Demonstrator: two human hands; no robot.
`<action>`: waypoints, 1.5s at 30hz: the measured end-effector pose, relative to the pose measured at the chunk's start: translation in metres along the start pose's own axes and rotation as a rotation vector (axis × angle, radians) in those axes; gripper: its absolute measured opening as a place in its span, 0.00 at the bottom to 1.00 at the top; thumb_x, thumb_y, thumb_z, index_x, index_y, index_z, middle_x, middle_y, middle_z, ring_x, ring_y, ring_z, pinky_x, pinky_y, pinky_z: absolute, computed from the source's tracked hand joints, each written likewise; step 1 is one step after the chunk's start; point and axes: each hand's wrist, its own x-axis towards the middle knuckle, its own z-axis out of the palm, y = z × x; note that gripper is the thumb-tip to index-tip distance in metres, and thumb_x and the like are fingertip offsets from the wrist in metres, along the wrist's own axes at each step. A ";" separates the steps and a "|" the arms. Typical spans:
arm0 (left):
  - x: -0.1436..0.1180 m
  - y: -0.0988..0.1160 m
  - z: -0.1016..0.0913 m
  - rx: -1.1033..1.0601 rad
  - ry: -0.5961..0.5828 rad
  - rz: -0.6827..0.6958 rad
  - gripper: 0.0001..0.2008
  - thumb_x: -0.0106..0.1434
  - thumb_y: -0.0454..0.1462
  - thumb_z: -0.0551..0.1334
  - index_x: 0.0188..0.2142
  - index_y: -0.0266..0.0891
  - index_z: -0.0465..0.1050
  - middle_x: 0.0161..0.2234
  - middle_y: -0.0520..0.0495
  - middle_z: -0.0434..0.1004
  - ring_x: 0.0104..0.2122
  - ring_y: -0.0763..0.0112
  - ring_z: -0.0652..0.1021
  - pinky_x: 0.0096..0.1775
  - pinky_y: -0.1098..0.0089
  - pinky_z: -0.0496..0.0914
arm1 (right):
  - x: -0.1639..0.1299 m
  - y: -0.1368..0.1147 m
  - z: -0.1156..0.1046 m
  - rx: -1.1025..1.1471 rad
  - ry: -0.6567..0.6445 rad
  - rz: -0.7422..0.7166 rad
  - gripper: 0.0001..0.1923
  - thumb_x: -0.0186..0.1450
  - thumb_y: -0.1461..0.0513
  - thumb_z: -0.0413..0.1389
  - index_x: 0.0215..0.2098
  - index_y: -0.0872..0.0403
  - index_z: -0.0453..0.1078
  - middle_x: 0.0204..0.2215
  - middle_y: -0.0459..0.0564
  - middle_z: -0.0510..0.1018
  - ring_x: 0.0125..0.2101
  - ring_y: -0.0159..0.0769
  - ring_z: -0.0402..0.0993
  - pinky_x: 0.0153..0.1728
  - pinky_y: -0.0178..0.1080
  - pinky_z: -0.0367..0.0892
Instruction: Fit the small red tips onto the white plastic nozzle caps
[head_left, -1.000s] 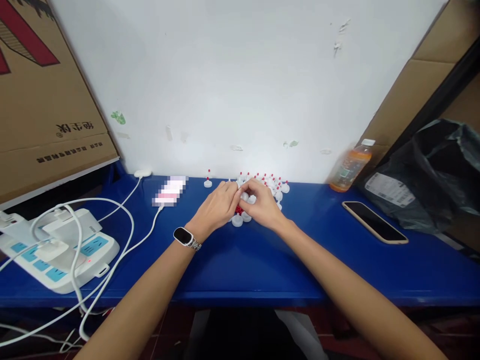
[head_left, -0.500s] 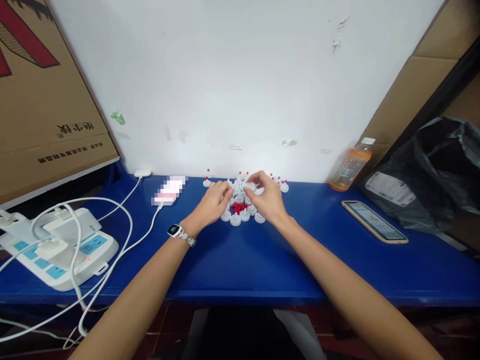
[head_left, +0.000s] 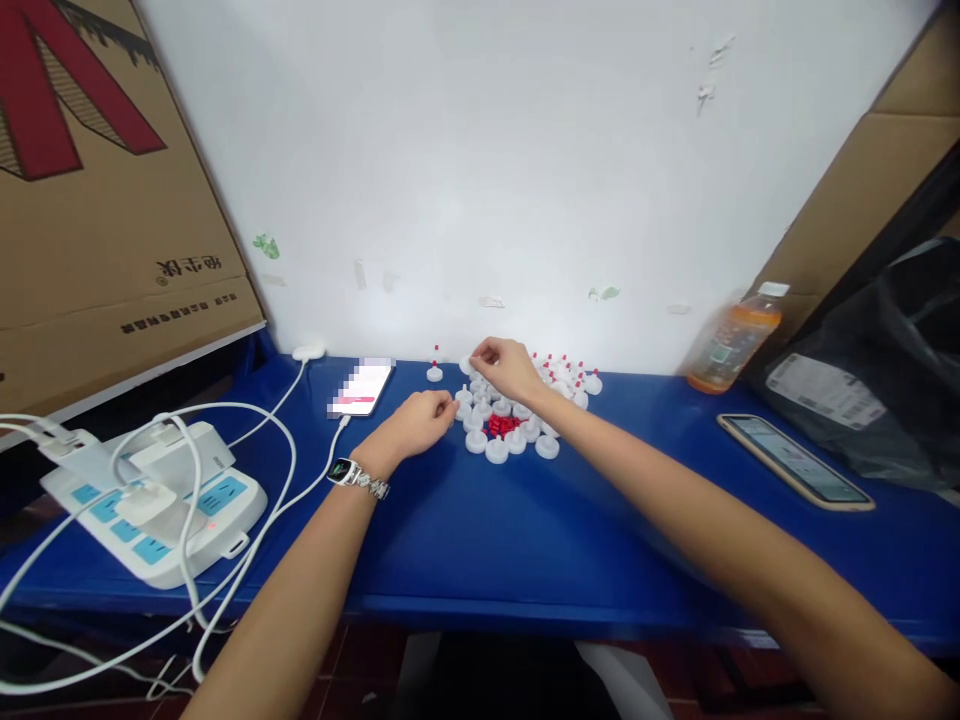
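A cluster of white spout caps (head_left: 496, 450), round with narrow nozzles, stands on the blue table (head_left: 480, 530). Small red tips (head_left: 502, 426) lie heaped among them. My right hand (head_left: 511, 368) reaches over the back of the cluster, its thumb and fingers pinched at a white spout cap (head_left: 466, 366); the fingers partly cover the grip. At the cluster's left edge, my left hand (head_left: 421, 422) is closed with curled fingers. Whatever it holds, if anything, is hidden. Several caps at the back right wear red tips, as does one white cap (head_left: 434, 373) standing apart at the left.
A charging phone (head_left: 366, 388) and a power strip (head_left: 172, 540) with looping white cables lie to the left. On the right are another phone (head_left: 795, 460), an orange drink bottle (head_left: 736, 338) and a dark plastic bag (head_left: 870, 370). A white wall panel (head_left: 465, 180) rises behind.
My right hand has moved left and back, across the caps. My left hand has drawn slightly away from the caps, its fingers still curled. The whole view has shifted a little.
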 end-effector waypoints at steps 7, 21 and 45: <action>-0.001 -0.007 0.005 0.042 -0.071 -0.059 0.17 0.70 0.44 0.51 0.26 0.41 0.65 0.26 0.47 0.75 0.25 0.67 0.73 0.29 0.69 0.59 | 0.042 0.002 0.034 -0.536 -0.336 -0.044 0.08 0.62 0.63 0.56 0.35 0.54 0.78 0.38 0.55 0.83 0.42 0.43 0.77 0.47 0.41 0.64; 0.004 -0.016 0.012 0.068 -0.004 -0.072 0.14 0.69 0.43 0.51 0.30 0.41 0.69 0.31 0.44 0.78 0.30 0.63 0.77 0.30 0.68 0.61 | 0.069 -0.024 0.081 -0.519 -0.332 0.056 0.11 0.62 0.55 0.59 0.38 0.53 0.78 0.41 0.56 0.81 0.49 0.50 0.72 0.52 0.50 0.58; 0.006 -0.012 0.005 -0.053 0.131 -0.021 0.16 0.72 0.45 0.48 0.34 0.42 0.67 0.28 0.49 0.75 0.28 0.67 0.74 0.31 0.69 0.62 | 0.010 -0.018 0.001 0.003 -0.048 -0.073 0.07 0.65 0.60 0.53 0.39 0.54 0.69 0.40 0.51 0.80 0.38 0.37 0.78 0.40 0.38 0.67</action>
